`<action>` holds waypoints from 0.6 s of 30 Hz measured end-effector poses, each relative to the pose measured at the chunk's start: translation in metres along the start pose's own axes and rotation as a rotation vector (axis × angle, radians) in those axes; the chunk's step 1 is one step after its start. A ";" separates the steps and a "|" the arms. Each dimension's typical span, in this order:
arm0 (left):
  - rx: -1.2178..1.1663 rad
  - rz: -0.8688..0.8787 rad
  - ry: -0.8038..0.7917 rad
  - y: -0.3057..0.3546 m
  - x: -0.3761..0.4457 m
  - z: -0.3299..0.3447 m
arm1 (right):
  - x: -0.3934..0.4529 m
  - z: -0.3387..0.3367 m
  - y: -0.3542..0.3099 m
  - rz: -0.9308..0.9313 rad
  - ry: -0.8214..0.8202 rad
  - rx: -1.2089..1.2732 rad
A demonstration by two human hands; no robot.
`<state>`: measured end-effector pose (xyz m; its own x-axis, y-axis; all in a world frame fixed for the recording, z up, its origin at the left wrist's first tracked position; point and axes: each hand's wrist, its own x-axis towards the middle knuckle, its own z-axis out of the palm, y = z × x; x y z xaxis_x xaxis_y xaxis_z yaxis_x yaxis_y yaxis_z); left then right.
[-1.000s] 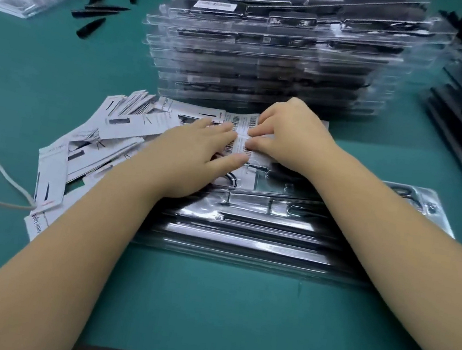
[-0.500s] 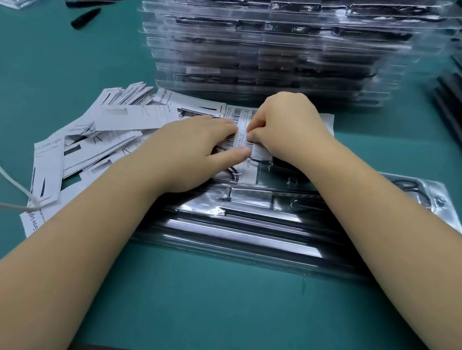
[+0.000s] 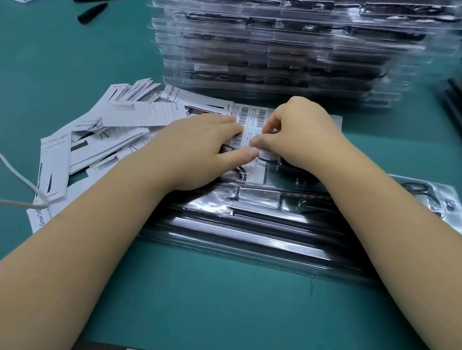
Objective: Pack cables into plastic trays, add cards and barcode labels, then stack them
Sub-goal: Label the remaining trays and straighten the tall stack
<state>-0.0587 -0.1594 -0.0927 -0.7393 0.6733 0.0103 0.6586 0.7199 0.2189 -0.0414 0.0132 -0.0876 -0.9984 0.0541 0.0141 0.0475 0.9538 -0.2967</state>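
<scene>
At far left I see a pale cord [image 3: 5, 162] crossing the green table [image 3: 207, 304], then a loose heap of white cards [image 3: 105, 135]; several read "Grow Light". My left hand [image 3: 200, 153] lies flat, fingers straight, pressing the barcode label sheet [image 3: 250, 118], which rests just beyond the near plastic tray [image 3: 260, 231] holding dark cables. My right hand [image 3: 297, 133] curls over the sheet, thumb and forefinger pinching what looks like one label's edge, though blur hides it. Behind stands a tall stack of filled trays [image 3: 293, 48], with a barcode label on top, its digits unreadable.
</scene>
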 end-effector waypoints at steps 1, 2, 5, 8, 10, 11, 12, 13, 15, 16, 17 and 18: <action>0.002 -0.003 -0.003 0.000 0.000 0.000 | -0.001 -0.001 0.000 0.010 -0.015 0.012; 0.005 -0.006 -0.007 0.001 -0.001 -0.001 | -0.001 -0.001 0.000 0.019 -0.029 0.022; 0.020 -0.012 -0.020 0.001 -0.001 -0.001 | -0.001 -0.001 0.000 0.032 -0.054 0.042; 0.020 -0.017 -0.030 0.002 -0.001 -0.002 | 0.000 0.000 -0.001 0.029 -0.016 0.040; 0.023 -0.021 -0.038 0.002 -0.002 -0.002 | -0.001 0.000 -0.002 0.014 0.000 0.018; 0.026 -0.021 -0.040 0.002 -0.002 -0.002 | -0.001 -0.001 -0.003 0.007 0.006 0.006; 0.027 -0.019 -0.040 0.002 -0.001 -0.002 | -0.001 -0.001 -0.003 0.005 0.010 -0.004; 0.025 -0.016 -0.038 0.002 -0.001 -0.002 | -0.001 -0.001 -0.004 0.005 0.013 -0.011; 0.021 -0.013 -0.032 0.001 -0.001 -0.002 | -0.002 -0.001 -0.004 0.006 0.014 -0.023; 0.021 -0.011 -0.030 0.001 -0.001 -0.001 | -0.003 -0.001 -0.005 0.004 0.015 -0.036; 0.022 -0.009 -0.027 0.001 -0.001 -0.001 | -0.003 -0.001 -0.006 -0.001 0.014 -0.055; 0.022 -0.008 -0.023 0.001 -0.001 -0.001 | -0.003 0.000 -0.006 -0.007 0.013 -0.074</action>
<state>-0.0577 -0.1599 -0.0919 -0.7413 0.6710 -0.0137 0.6559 0.7286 0.1976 -0.0386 0.0074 -0.0855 -0.9983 0.0507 0.0280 0.0431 0.9733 -0.2254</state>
